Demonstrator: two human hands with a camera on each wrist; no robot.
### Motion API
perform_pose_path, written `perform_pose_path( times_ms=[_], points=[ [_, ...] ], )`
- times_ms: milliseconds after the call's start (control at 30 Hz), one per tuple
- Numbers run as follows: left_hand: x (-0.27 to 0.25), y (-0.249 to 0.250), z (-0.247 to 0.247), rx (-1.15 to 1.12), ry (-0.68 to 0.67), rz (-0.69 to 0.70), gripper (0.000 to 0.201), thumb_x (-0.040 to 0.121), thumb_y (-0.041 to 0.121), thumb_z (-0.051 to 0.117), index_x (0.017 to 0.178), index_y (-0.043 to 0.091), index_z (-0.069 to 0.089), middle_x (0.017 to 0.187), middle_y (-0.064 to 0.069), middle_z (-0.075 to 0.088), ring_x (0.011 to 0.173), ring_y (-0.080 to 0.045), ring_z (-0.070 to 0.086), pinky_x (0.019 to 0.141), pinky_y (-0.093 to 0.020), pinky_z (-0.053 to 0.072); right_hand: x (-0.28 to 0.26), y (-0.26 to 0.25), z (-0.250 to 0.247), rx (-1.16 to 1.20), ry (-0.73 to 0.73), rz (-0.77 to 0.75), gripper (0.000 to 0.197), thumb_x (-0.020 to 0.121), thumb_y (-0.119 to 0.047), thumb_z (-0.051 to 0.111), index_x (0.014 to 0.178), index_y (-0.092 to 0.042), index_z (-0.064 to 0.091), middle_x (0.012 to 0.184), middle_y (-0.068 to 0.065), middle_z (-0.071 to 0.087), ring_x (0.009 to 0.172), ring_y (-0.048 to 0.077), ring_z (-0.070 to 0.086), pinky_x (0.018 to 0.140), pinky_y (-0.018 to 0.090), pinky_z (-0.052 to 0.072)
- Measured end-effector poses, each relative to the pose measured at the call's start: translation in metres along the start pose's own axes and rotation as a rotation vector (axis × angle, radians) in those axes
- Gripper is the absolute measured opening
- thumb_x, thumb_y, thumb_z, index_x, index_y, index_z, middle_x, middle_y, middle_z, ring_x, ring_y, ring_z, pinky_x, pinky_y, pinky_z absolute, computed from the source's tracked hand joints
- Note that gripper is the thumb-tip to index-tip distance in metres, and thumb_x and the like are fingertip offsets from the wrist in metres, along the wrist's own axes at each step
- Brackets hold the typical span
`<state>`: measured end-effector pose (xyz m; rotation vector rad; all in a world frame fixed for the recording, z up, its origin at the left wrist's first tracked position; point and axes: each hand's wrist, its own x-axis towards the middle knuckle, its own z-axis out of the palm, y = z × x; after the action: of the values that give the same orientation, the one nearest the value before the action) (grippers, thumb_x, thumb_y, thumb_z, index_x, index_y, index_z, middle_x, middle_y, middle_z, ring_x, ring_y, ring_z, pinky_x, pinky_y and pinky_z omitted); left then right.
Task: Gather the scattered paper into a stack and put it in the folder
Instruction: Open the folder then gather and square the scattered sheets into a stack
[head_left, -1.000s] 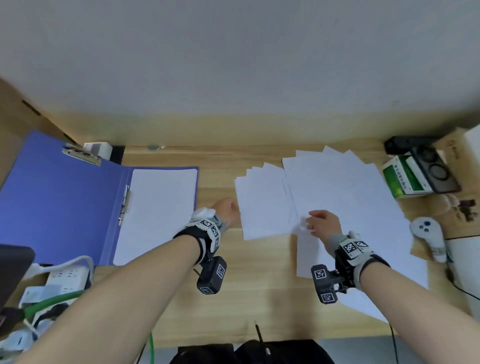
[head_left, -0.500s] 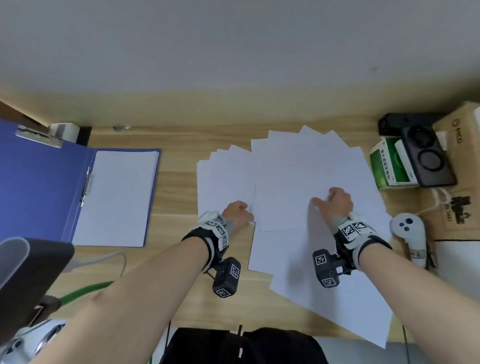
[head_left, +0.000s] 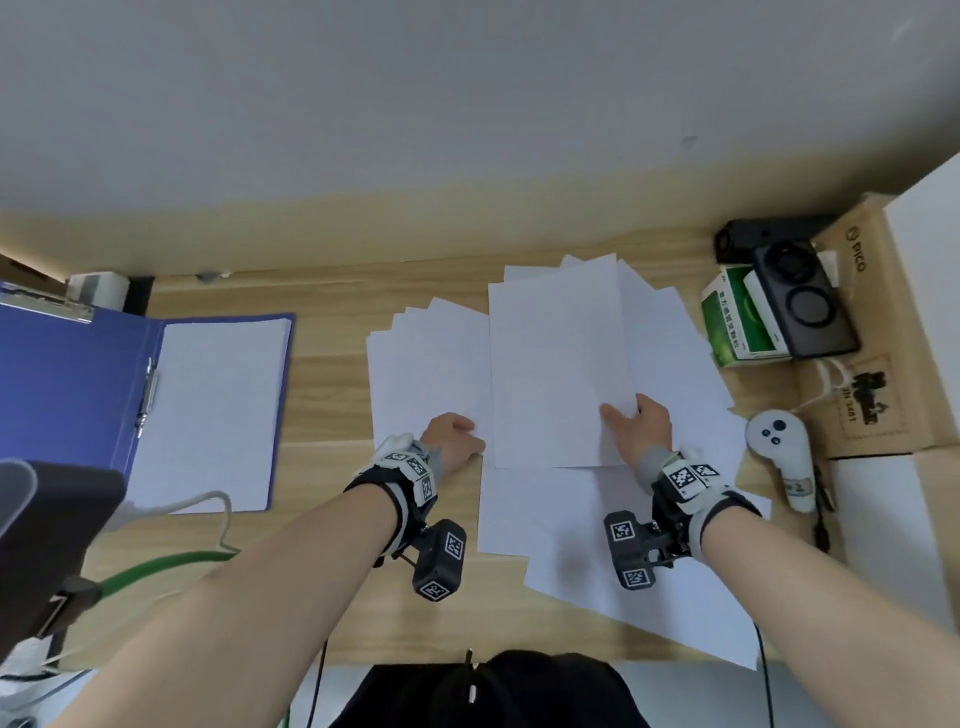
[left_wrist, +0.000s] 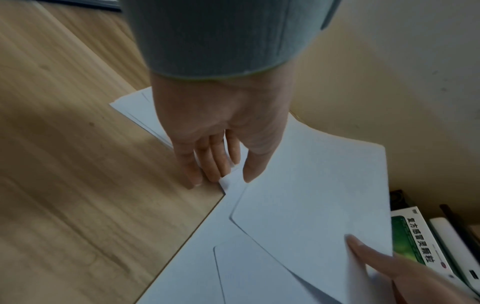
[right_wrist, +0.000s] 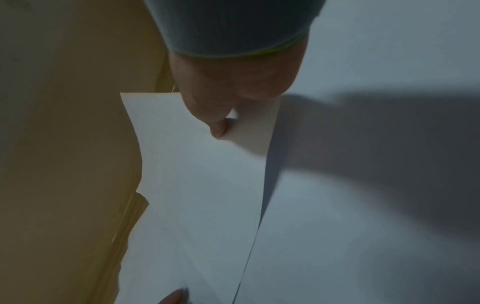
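Note:
An open blue folder lies at the left with white paper on its right leaf. A fanned pile of sheets sits mid-desk. My left hand pinches its near right corner, thumb on top and fingers at the edge. My right hand pinches one sheet by its near right edge and holds it raised above the scatter; the thumb presses on it. More loose sheets spread behind and right, and large ones lie toward the front edge.
A green box and a black device stand at the back right beside a cardboard box. A white controller lies by the sheets. A dark object and a green cable fill the near left.
My right hand has taken one sheet and raised it over the scatter, toward the left pile. My left hand has settled on that pile's near corner. The head view has shifted right.

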<state>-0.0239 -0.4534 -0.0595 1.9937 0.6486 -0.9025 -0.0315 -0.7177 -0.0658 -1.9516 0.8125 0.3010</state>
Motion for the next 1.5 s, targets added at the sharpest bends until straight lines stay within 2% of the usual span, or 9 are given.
perform_pose_path(
  times_ms=[300, 500, 567, 667, 800, 900, 1200, 1367, 1500],
  points=[
    [-0.009, -0.008, 0.021, -0.059, -0.116, 0.057, 0.034, 0.078, 0.024, 0.074, 0.107, 0.009, 0.063, 0.099, -0.013, 0.072, 0.081, -0.026, 0.069, 0.067, -0.033, 0.058, -0.035, 0.072, -0.049, -0.078, 0.301, 0.174, 0.045, 0.078, -0.016, 0.074, 0.119, -0.009, 0.057, 0.120, 0.011, 0.055, 0.088, 0.026, 0.059, 0.074, 0.031, 0.044],
    [-0.009, -0.013, 0.031, 0.040, -0.144, 0.099, 0.012, 0.082, 0.016, 0.067, 0.091, 0.009, 0.068, 0.095, -0.011, 0.073, 0.085, -0.026, 0.070, 0.079, -0.038, 0.060, -0.043, 0.069, -0.029, -0.193, 0.297, 0.340, 0.075, 0.069, -0.016, 0.080, 0.135, -0.008, 0.045, 0.134, 0.016, 0.045, 0.102, 0.038, 0.059, 0.078, 0.040, 0.047],
    [-0.008, -0.017, 0.024, 0.093, -0.107, 0.101, 0.016, 0.081, 0.018, 0.068, 0.092, 0.007, 0.067, 0.091, -0.009, 0.070, 0.080, -0.023, 0.067, 0.069, -0.029, 0.055, -0.043, 0.066, -0.022, -0.185, 0.256, 0.356, 0.070, 0.069, -0.011, 0.078, 0.131, -0.008, 0.047, 0.125, 0.015, 0.055, 0.102, 0.035, 0.062, 0.078, 0.036, 0.048],
    [-0.004, -0.026, 0.007, 0.086, -0.091, 0.089, 0.029, 0.081, 0.023, 0.072, 0.103, 0.004, 0.069, 0.096, -0.006, 0.071, 0.085, -0.020, 0.066, 0.068, -0.023, 0.049, -0.044, 0.061, -0.014, -0.255, 0.238, 0.309, 0.025, 0.072, -0.013, 0.072, 0.089, -0.012, 0.053, 0.090, 0.011, 0.060, 0.070, 0.027, 0.058, 0.063, 0.032, 0.045],
    [-0.004, -0.036, -0.030, 0.072, -0.047, 0.095, 0.031, 0.082, 0.025, 0.073, 0.105, 0.003, 0.069, 0.096, -0.005, 0.069, 0.085, -0.020, 0.063, 0.074, -0.027, 0.048, -0.044, 0.051, -0.001, -0.334, 0.180, 0.158, 0.033, 0.085, -0.025, 0.061, 0.062, -0.016, 0.039, 0.061, 0.009, 0.045, 0.051, 0.025, 0.039, 0.052, 0.029, 0.027],
    [-0.001, -0.046, -0.053, 0.051, -0.018, 0.096, 0.029, 0.083, 0.024, 0.073, 0.101, 0.001, 0.070, 0.100, -0.011, 0.072, 0.086, -0.023, 0.066, 0.075, -0.029, 0.053, -0.041, 0.042, 0.007, -0.351, 0.167, 0.075, 0.036, 0.087, -0.022, 0.056, 0.058, -0.016, 0.036, 0.057, 0.008, 0.036, 0.053, 0.024, 0.031, 0.054, 0.030, 0.021],
    [0.006, -0.072, -0.110, 0.072, 0.150, 0.050, 0.030, 0.089, 0.026, 0.062, 0.105, 0.001, 0.068, 0.102, -0.011, 0.071, 0.089, -0.030, 0.067, 0.078, -0.037, 0.055, -0.032, 0.011, 0.023, -0.313, 0.215, -0.089, 0.021, 0.089, -0.012, 0.056, 0.069, -0.005, 0.059, 0.064, 0.013, 0.060, 0.062, 0.034, 0.055, 0.056, 0.031, 0.037],
    [0.004, -0.081, -0.122, 0.098, 0.267, 0.067, 0.020, 0.092, 0.022, 0.054, 0.079, 0.013, 0.066, 0.083, -0.007, 0.071, 0.070, -0.024, 0.063, 0.057, -0.024, 0.042, -0.031, 0.012, 0.018, -0.340, 0.043, -0.204, 0.021, 0.087, -0.003, 0.053, 0.066, -0.006, 0.055, 0.060, 0.009, 0.051, 0.062, 0.024, 0.045, 0.058, 0.031, 0.032],
    [0.010, -0.088, -0.120, 0.007, 0.280, 0.079, 0.031, 0.098, 0.021, 0.046, 0.118, 0.004, 0.062, 0.115, -0.013, 0.066, 0.099, -0.032, 0.064, 0.073, -0.031, 0.046, -0.037, 0.008, 0.025, -0.382, -0.057, -0.269, 0.021, 0.089, -0.002, 0.049, 0.077, -0.010, 0.064, 0.066, 0.005, 0.060, 0.064, 0.025, 0.052, 0.058, 0.030, 0.037]
  ],
)
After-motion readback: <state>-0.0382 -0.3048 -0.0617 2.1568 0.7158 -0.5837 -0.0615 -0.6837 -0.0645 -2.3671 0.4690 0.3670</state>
